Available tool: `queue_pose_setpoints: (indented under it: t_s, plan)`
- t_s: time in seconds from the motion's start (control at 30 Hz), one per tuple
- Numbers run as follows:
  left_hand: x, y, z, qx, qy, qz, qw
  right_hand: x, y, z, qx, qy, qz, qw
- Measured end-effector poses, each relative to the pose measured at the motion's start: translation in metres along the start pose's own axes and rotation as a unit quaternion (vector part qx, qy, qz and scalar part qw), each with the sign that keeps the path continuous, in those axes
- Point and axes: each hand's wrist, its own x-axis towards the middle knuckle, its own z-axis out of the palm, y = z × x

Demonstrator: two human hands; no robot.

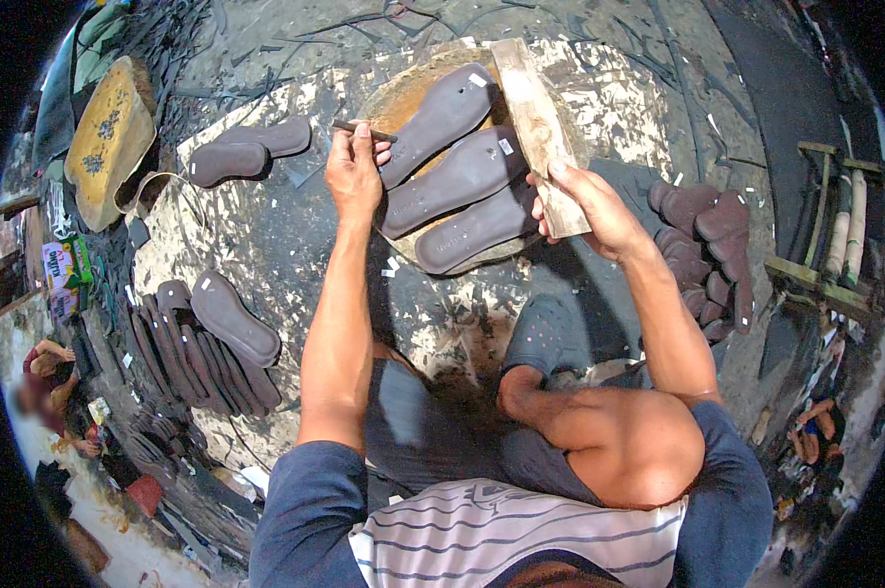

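Observation:
My left hand [352, 178] pinches a thin dark rod, perhaps a punch [349, 126], over the left edge of a round wooden block [387, 106]. Its tip lies close to the farthest of three dark brown shoe soles [440, 120] on the block. The middle sole [454, 184] and the nearest sole [477, 235] lie side by side, slanting up to the right. Two of the soles show small white tags. My right hand [594, 208] is closed around the near end of a flat wooden board [530, 113], which stretches away along the block's right side.
Two soles [246, 152] lie to the left. A row of soles [202, 353] stands nearer, with one sole [235, 318] beside it. Piled soles [697, 240] are on the right. A cut log slab [111, 142] leans far left. Other people are at both edges.

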Motion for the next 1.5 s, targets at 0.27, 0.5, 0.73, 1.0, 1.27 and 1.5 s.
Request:
queue_pose_setpoints:
  t_s: [0.27,0.5,0.73,1.0,1.27,1.5]
  plan:
    - [-0.005,0.017,0.003,0.153,-0.02,0.048,0.987,0.002,0.005,0.003,-0.016,-0.01,0.001,1.0]
    - [-0.007,0.026,0.003,0.252,-0.022,0.142,0.957,-0.013,-0.063,0.038,-0.117,-0.036,-0.102,0.987]
    - [-0.012,0.008,0.006,0.275,0.015,0.244,0.93,-0.036,-0.099,0.086,-0.077,0.004,-0.531,0.844]
    - [-0.015,0.007,0.011,0.323,-0.032,0.24,0.915,0.043,0.025,0.02,-0.303,-0.076,-0.181,0.933]
    - [-0.026,0.048,0.009,-0.105,0.115,-0.009,0.988,0.042,0.053,0.031,-0.053,-0.036,0.034,0.997]
    - [-0.119,0.053,0.048,-0.126,-0.01,-0.023,0.992,0.053,0.057,0.07,-0.071,-0.014,-0.173,0.982]
